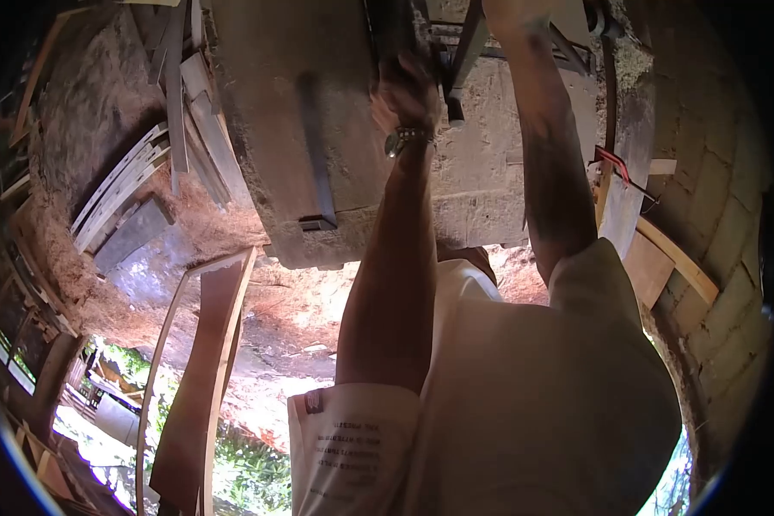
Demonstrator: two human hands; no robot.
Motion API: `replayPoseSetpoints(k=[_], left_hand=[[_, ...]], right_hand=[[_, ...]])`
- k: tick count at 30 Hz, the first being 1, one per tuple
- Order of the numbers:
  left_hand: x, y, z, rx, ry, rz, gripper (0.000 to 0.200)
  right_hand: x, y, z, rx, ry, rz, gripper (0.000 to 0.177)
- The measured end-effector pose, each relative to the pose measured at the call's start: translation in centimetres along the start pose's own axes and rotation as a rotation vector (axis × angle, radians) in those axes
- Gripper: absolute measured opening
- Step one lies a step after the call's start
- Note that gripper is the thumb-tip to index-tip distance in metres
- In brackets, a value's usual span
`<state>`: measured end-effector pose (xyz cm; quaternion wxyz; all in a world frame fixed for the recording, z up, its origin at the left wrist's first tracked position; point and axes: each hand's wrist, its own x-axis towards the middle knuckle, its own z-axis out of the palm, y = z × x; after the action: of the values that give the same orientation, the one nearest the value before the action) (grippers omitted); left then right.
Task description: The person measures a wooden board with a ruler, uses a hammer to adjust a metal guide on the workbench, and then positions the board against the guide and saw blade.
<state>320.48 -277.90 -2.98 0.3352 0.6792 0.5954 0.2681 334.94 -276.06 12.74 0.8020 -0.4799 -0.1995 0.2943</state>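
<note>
My left hand (407, 93), with a watch (396, 142) on its wrist, is over the worn wooden bench (482, 163). Its fingers are curled around something dark at the top edge that I cannot make out. Cut off by the top edge, my right hand (518, 15) shows only in part, and its fingers are hidden. Between the hands, dark angled bars (467, 52) stand on the bench. A long thin tool like a square (316, 155) lies on the boards to the left of my left hand.
Thin wooden strips (125, 185) and boards (211, 129) are piled at the left. A curved wooden frame (199, 378) stands at the lower left. A red-handled tool (612, 160) is at the bench's right edge, near wooden pieces (675, 258) by the wall.
</note>
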Motion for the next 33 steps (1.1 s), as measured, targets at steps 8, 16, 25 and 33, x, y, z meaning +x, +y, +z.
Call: replayPoseSetpoints(k=[8,16,25,33], left_hand=[[-0.2,1.7,-1.3,0.097,-0.081,-0.086,0.054],[-0.1,-0.3,0.7,-0.026,0.076,0.107,0.058],[-0.7,-0.8,-0.3,0.022,-0.079,-0.02,0.058],[-0.6,-0.1,-0.7,0.045,0.009,0.346,0.04]], right_hand=[[-11.3,-2.3,-2.1,-0.018,-0.056,-0.433,0.015],[-1.4,-0.4,0.2,-0.474,0.061,-0.369,0.025],[-26.7,-4.7,-4.8,-0.379,-0.098,-0.454,0.026],[-28.6,-6.8,-7.5,-0.341,-0.132,-0.342,0.013]])
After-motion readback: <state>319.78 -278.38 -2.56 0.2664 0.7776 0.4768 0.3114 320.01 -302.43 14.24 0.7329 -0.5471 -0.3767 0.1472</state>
